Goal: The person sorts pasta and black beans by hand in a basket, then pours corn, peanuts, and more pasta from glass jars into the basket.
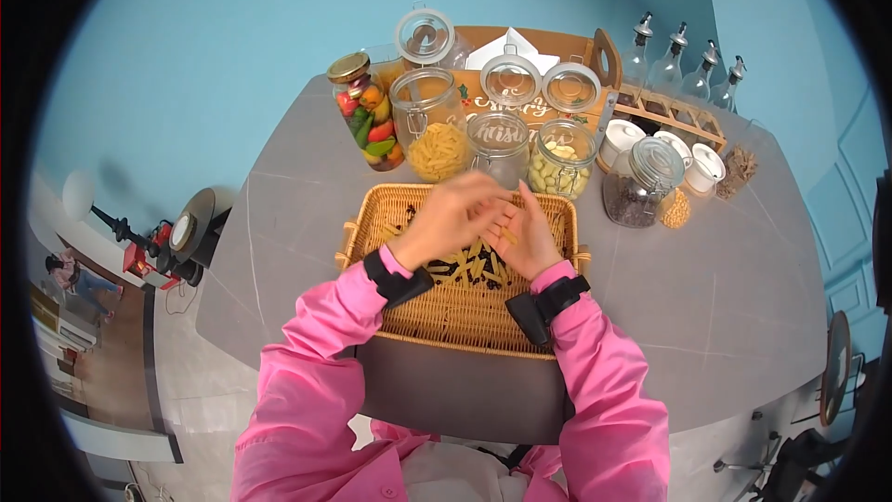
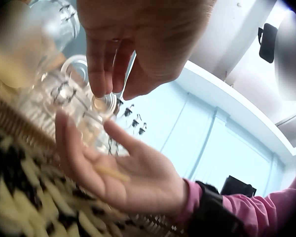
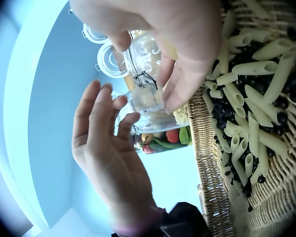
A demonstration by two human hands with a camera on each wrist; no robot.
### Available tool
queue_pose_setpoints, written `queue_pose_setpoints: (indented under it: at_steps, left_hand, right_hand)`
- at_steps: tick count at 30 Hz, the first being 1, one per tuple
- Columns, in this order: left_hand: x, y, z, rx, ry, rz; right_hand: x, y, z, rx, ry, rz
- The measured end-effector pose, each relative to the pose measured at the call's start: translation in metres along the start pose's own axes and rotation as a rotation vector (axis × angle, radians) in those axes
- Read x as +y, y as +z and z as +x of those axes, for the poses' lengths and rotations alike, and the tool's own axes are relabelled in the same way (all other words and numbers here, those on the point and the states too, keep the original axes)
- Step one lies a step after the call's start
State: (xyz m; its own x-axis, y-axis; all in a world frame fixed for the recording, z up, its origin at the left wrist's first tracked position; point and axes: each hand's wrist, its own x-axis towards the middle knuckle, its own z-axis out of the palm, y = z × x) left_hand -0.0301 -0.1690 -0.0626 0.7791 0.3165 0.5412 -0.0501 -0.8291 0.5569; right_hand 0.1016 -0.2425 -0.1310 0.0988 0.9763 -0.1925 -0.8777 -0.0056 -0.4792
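My right hand point(image 1: 537, 244) is held palm up over the wicker basket point(image 1: 455, 346), with a single penne piece point(image 2: 112, 173) lying on its relaxed palm. Just above that palm hovers my left hand point(image 1: 444, 223), its fingers loosely bent and nothing visible between them. Below both hands, loose penne point(image 3: 254, 140) is mixed with small black beans point(image 3: 282, 117) on the basket floor. Behind the basket stand an open jar of pasta point(image 1: 439, 152), a clear jar point(image 1: 500, 156) with no visible filling, and a jar of pale pieces point(image 1: 560, 167).
A jar of colourful vegetables point(image 1: 368, 116) stands at the back left. To the right are a clamp-lid jar of dark contents point(image 1: 639, 193), white canisters point(image 1: 708, 167) and pump bottles point(image 1: 666, 70) in a wooden rack. The grey table point(image 1: 706, 316) has a rounded edge.
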Motion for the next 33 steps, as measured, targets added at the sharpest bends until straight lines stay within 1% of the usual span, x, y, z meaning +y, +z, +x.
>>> queue_pose_setpoints:
  at_steps: [1, 2, 3, 5, 6, 8, 13, 15, 16, 19, 20, 21, 22, 23, 24, 25, 26, 28, 29, 30, 31, 32, 33]
  left_hand:
    - [-0.001, 0.008, -0.006, -0.044, 0.042, -0.024]
    - [-0.004, 0.015, -0.011, -0.086, 0.085, -0.046]
    - [-0.009, 0.021, -0.016, -0.077, 0.082, -0.051]
    - [-0.017, 0.027, -0.024, -0.165, 0.043, 0.086]
    - [-0.018, 0.027, -0.026, -0.156, 0.038, 0.088]
    - [-0.021, 0.026, -0.025, -0.157, 0.159, 0.154]
    - [-0.022, 0.025, -0.030, -0.146, 0.119, 0.190]
    - [-0.021, 0.026, -0.030, -0.172, 0.155, 0.281]
    - [-0.020, 0.027, -0.030, -0.168, 0.152, 0.282]
    - [-0.019, 0.024, -0.028, -0.147, 0.178, 0.301]
    - [-0.017, 0.020, -0.025, -0.074, 0.150, 0.213]
    - [-0.015, 0.016, -0.021, -0.004, 0.123, 0.124]
    - [-0.016, 0.009, -0.014, -0.006, 0.127, 0.123]
    - [-0.019, -0.001, -0.006, 0.141, 0.131, 0.176]
    - [-0.022, -0.012, 0.002, 0.290, 0.132, 0.227]
    - [-0.023, -0.025, 0.011, 0.369, 0.099, 0.245]
    - [-0.024, -0.039, 0.021, 0.450, 0.065, 0.264]
    - [-0.030, -0.063, 0.038, 0.544, 0.011, 0.388]
    - [-0.038, -0.071, 0.045, 0.544, 0.012, 0.392]
    - [-0.047, -0.078, 0.051, 0.535, 0.053, 0.485]
    - [-0.055, -0.081, 0.052, 0.524, 0.094, 0.574]
    - [-0.059, -0.081, 0.051, 0.525, 0.097, 0.571]
    - [-0.064, -0.082, 0.050, 0.481, 0.066, 0.556]
  right_hand:
    - [0.002, -0.003, 0.001, -0.059, 0.004, -0.042]
    - [0.002, -0.006, 0.001, -0.054, 0.010, -0.050]
    - [0.000, -0.008, 0.001, -0.061, 0.021, -0.074]
    - [-0.001, -0.009, 0.000, -0.069, 0.042, -0.106]
    - [0.000, -0.007, 0.000, -0.084, 0.052, -0.092]
    - [0.000, -0.003, 0.001, -0.105, 0.063, -0.082]
    - [0.000, 0.006, -0.004, -0.132, 0.048, -0.102]
    - [0.000, 0.009, -0.007, -0.134, 0.055, -0.111]
    - [0.000, 0.009, -0.008, -0.135, 0.058, -0.120]
    - [0.001, 0.009, -0.006, -0.132, 0.019, -0.142]
    - [0.002, 0.008, -0.003, -0.138, 0.017, -0.144]
    - [0.003, 0.006, 0.000, -0.035, -0.069, -0.247]
    - [0.005, 0.004, 0.003, 0.071, -0.155, -0.348]
    - [0.006, 0.002, 0.004, 0.076, -0.156, -0.345]
    - [0.006, 0.000, 0.005, 0.124, -0.253, -0.564]
    - [0.008, 0.000, 0.005, 0.170, -0.350, -0.783]
    - [0.010, 0.000, 0.003, 0.171, -0.347, -0.782]
    - [0.016, 0.005, -0.004, 0.077, -0.734, -1.482]
    - [0.018, 0.008, -0.008, 0.077, -0.737, -1.641]
    - [0.021, 0.008, -0.009, 0.076, -0.740, -1.639]
    - [0.023, 0.008, -0.010, 0.030, -0.776, -1.732]
    - [0.025, 0.006, -0.010, -0.017, -0.810, -1.827]
    - [0.026, 0.003, -0.009, -0.035, -0.735, -1.875]
